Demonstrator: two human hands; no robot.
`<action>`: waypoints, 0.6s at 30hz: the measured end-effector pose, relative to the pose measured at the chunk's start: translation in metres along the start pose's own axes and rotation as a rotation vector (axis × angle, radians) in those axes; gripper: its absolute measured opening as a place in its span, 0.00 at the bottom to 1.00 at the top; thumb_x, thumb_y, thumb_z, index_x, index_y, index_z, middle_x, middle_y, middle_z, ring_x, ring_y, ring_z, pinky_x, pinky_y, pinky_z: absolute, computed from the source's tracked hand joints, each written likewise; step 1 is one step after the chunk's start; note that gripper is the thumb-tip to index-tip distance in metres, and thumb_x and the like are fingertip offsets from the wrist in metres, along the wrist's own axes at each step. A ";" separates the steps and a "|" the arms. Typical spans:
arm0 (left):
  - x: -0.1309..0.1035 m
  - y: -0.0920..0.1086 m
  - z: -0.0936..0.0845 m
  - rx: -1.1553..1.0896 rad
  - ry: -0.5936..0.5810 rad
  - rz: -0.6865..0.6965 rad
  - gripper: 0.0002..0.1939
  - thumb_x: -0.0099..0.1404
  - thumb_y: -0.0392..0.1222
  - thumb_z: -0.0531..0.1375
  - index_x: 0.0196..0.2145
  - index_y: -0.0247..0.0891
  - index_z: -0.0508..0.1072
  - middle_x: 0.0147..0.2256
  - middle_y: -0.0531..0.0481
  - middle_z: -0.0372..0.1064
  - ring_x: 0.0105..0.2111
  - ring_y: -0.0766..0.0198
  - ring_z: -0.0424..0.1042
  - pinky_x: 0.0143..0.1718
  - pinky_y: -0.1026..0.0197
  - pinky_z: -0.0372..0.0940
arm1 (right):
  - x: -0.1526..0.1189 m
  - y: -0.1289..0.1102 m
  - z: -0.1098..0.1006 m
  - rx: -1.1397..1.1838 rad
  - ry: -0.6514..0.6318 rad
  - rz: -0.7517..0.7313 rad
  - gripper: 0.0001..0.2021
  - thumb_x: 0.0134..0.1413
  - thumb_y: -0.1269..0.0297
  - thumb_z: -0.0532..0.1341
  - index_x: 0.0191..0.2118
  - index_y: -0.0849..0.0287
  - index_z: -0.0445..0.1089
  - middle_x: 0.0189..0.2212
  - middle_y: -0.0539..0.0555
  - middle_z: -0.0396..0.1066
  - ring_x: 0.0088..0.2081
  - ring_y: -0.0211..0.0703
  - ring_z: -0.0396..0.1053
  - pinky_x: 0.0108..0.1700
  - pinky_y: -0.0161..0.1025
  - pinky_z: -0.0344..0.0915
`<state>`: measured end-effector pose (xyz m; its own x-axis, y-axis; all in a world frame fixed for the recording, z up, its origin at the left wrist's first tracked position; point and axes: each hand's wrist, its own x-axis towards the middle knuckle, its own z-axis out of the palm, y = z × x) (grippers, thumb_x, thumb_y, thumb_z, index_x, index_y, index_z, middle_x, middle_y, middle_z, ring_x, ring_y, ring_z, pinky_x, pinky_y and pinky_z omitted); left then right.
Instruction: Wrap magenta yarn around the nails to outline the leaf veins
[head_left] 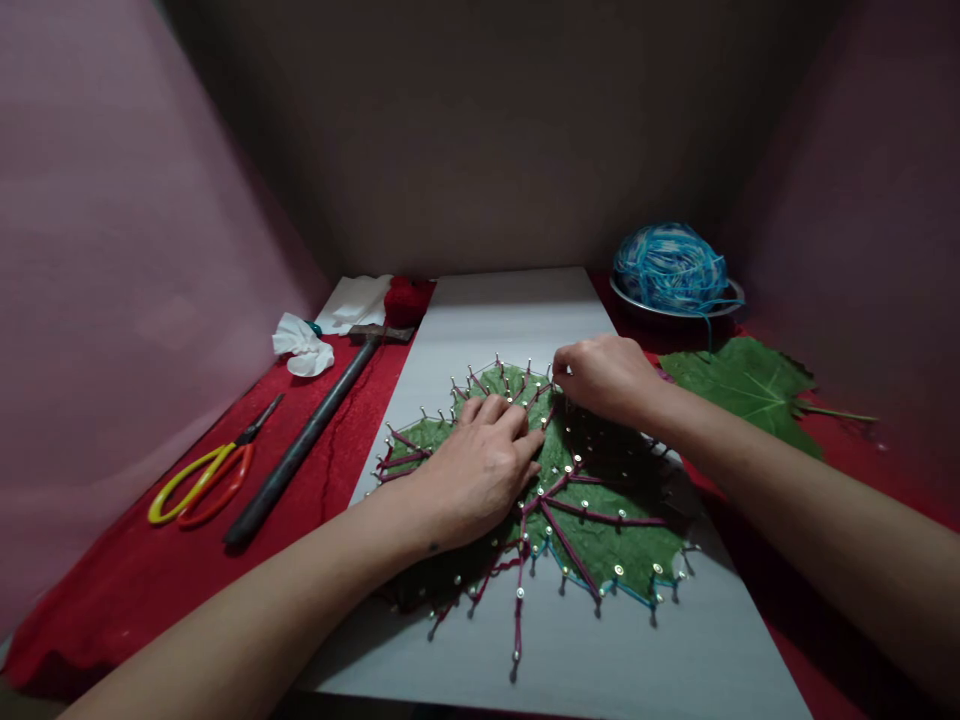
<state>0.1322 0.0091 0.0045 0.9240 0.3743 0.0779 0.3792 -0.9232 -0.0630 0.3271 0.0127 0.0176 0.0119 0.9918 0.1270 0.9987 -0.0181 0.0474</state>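
Observation:
A green leaf [611, 550] lies on a pale board [510, 310], ringed by several nails, with purple yarn [574, 550] strung along its veins and blue yarn [634, 596] along part of the lower right edge. My left hand [484, 470] rests on the leaf's middle, fingers slightly apart and bent, holding nothing that I can see. At the leaf's top right edge, my right hand [600, 375] is closed in a pinch beside a nail; what its fingertips hold is too small to make out.
On the red cloth at left are scissors [206, 480], a hammer [307, 440], crumpled white paper [302, 345] and a red yarn ball [409, 300]. At right are a metal dish [637, 302] with a blue yarn ball [670, 268] and a loose leaf [750, 385].

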 end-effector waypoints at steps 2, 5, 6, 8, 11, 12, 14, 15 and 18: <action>0.000 0.000 0.001 -0.005 0.004 0.002 0.13 0.69 0.43 0.47 0.44 0.37 0.68 0.42 0.43 0.62 0.44 0.54 0.57 0.48 0.47 0.56 | 0.002 -0.009 -0.002 -0.033 -0.013 -0.048 0.14 0.51 0.67 0.52 0.35 0.58 0.77 0.30 0.61 0.76 0.30 0.46 0.70 0.26 0.38 0.50; 0.000 0.000 0.001 -0.015 0.006 0.003 0.13 0.69 0.43 0.47 0.44 0.37 0.69 0.42 0.43 0.62 0.44 0.54 0.57 0.48 0.47 0.55 | -0.003 -0.019 -0.002 -0.026 -0.035 -0.113 0.13 0.50 0.67 0.54 0.34 0.59 0.76 0.30 0.60 0.76 0.29 0.44 0.70 0.25 0.37 0.51; -0.001 0.000 0.001 -0.019 0.005 0.002 0.13 0.69 0.42 0.47 0.44 0.37 0.69 0.42 0.43 0.62 0.44 0.54 0.57 0.49 0.47 0.55 | -0.006 -0.020 -0.002 -0.027 -0.037 -0.134 0.13 0.51 0.67 0.54 0.33 0.59 0.76 0.30 0.60 0.76 0.29 0.43 0.70 0.25 0.37 0.51; -0.001 -0.001 0.000 -0.027 0.001 0.001 0.14 0.69 0.42 0.47 0.44 0.37 0.69 0.43 0.43 0.62 0.44 0.54 0.57 0.49 0.47 0.56 | -0.015 -0.016 -0.001 -0.031 -0.035 -0.159 0.12 0.51 0.67 0.54 0.32 0.60 0.76 0.28 0.60 0.76 0.28 0.44 0.70 0.26 0.37 0.51; 0.000 -0.001 0.000 -0.037 -0.002 0.005 0.13 0.69 0.42 0.47 0.43 0.37 0.69 0.43 0.43 0.62 0.44 0.54 0.58 0.48 0.47 0.56 | -0.026 -0.002 0.003 0.086 -0.028 -0.106 0.12 0.52 0.66 0.55 0.31 0.57 0.77 0.27 0.56 0.76 0.29 0.43 0.71 0.27 0.36 0.54; 0.000 -0.002 0.000 -0.037 -0.001 0.005 0.13 0.69 0.42 0.47 0.43 0.37 0.69 0.43 0.43 0.62 0.44 0.54 0.58 0.49 0.47 0.56 | -0.029 0.004 0.004 0.163 -0.014 -0.104 0.12 0.52 0.66 0.56 0.33 0.55 0.77 0.28 0.54 0.76 0.30 0.42 0.71 0.29 0.36 0.56; 0.001 -0.002 0.000 -0.041 0.002 0.004 0.13 0.69 0.42 0.48 0.43 0.37 0.69 0.43 0.43 0.62 0.44 0.54 0.57 0.49 0.47 0.56 | -0.031 0.013 0.007 0.289 -0.008 -0.141 0.12 0.53 0.66 0.56 0.37 0.53 0.77 0.31 0.53 0.77 0.32 0.40 0.72 0.32 0.34 0.59; 0.001 -0.002 0.001 -0.044 0.000 0.004 0.13 0.69 0.42 0.48 0.44 0.37 0.69 0.43 0.43 0.62 0.45 0.54 0.57 0.49 0.47 0.56 | -0.031 0.016 0.008 0.316 -0.008 -0.159 0.13 0.53 0.67 0.55 0.38 0.52 0.77 0.32 0.52 0.77 0.33 0.40 0.72 0.33 0.34 0.60; -0.001 -0.001 -0.001 -0.058 -0.007 -0.003 0.14 0.69 0.43 0.49 0.46 0.37 0.69 0.43 0.43 0.62 0.45 0.53 0.57 0.49 0.46 0.56 | -0.030 0.019 0.009 0.253 -0.008 -0.179 0.15 0.53 0.68 0.55 0.40 0.51 0.77 0.33 0.53 0.77 0.34 0.42 0.72 0.33 0.35 0.61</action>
<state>0.1308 0.0099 0.0051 0.9234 0.3771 0.0714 0.3784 -0.9256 -0.0046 0.3460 -0.0166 0.0052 -0.1661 0.9774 0.1306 0.9655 0.1881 -0.1803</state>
